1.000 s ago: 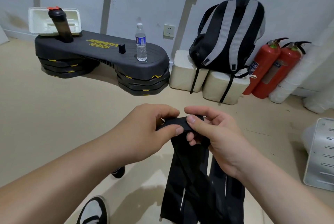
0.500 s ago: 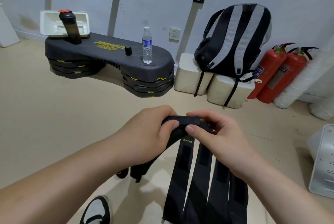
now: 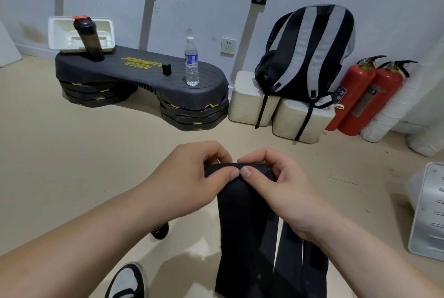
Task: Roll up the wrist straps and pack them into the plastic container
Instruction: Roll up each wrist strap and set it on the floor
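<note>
Beige floor [image 3: 72, 165]. Pinching top of wrist straps [image 3: 242, 225] with left hand [image 3: 189, 177] and right hand [image 3: 278, 184]. Risk: loose, crooked roll from uneven thumbs.

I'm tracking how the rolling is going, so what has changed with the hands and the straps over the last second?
The thumbs of the left hand and right hand have drawn inward and now meet at the middle of the top edge of the wrist straps. The strips, fanned apart half a second ago, hang closer together. Unchanged: both hands still grip the top edge; the water bottle and backpack stand as before.
</note>
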